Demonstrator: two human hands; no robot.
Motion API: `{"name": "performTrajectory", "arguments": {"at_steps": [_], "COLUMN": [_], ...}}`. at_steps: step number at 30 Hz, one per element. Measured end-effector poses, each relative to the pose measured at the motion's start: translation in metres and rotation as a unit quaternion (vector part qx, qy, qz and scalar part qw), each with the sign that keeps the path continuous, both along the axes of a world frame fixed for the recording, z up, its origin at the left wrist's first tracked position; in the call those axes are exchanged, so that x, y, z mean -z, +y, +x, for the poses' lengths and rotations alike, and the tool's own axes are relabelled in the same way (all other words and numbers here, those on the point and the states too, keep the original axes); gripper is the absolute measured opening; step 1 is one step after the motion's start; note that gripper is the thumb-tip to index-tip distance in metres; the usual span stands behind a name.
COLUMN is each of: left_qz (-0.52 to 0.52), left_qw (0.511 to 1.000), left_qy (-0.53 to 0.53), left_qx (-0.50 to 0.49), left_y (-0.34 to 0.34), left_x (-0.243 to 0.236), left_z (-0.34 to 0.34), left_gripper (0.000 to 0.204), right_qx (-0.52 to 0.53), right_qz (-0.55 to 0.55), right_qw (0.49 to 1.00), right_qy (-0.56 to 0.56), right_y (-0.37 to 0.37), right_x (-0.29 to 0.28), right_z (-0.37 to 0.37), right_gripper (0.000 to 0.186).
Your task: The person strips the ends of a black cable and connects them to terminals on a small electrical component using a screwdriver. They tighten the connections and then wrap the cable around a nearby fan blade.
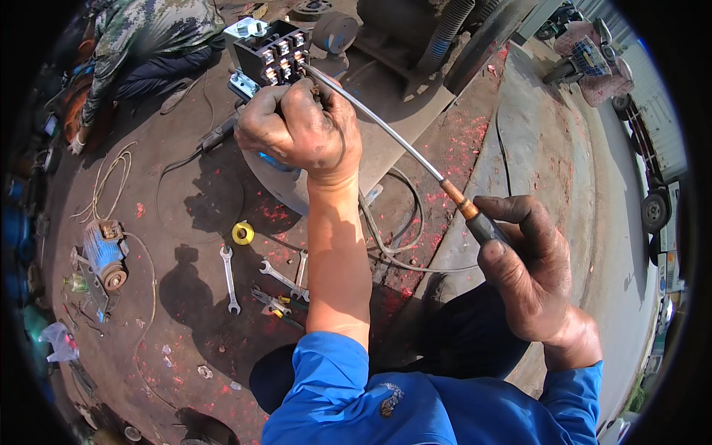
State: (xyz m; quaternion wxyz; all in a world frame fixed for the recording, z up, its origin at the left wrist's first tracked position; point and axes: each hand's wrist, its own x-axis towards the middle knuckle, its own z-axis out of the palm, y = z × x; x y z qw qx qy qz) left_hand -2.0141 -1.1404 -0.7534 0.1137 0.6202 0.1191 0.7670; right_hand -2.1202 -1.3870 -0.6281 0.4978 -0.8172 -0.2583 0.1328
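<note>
The right hand (pixel 534 271) pinches the screwdriver (pixel 406 144), its tip at the black switch (pixel 276 53), just beyond the curled left hand (pixel 308 127), whose hold is hidden. Ideally, brace the switch and press squarely while turning.

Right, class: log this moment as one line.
left hand: at black boxy electrical component; right hand: holding dark-handled steel screwdriver; tip: at metal terminals

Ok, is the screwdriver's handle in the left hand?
No, the screwdriver has its handle in the right hand, its shaft slanting up to the black terminal block.
</note>
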Motion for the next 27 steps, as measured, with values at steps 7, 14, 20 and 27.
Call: {"name": "performTrajectory", "arguments": {"at_steps": [7,14,20,27], "left_qz": [-0.001,0.008,0.002,-0.068], "left_qw": [1.0,1.0,1.0,0.992], "left_qy": [-0.016,-0.021,0.02,0.004], "left_qx": [-0.007,-0.002,-0.001,0.108], "left_y": [-0.008,-0.01,-0.008,-0.016], "left_x": [0.002,-0.001,0.001,0.006], "left_z": [0.003,0.004,-0.002,-0.024], "left_gripper": [0.02,0.018,0.017,0.016], "right_qx": [-0.01,-0.067,-0.034,-0.083], "right_qz": [-0.059,-0.047,0.042,0.021], "right_qw": [0.983,0.987,0.997,0.995], "right_qy": [-0.172,-0.138,0.051,-0.056], "right_y": [-0.005,-0.007,-0.006,-0.024], "right_x": [0.009,0.007,0.003,0.021], "right_z": [0.005,0.01,0.011,0.021], "right_gripper": [0.033,0.031,0.03,0.04]}}
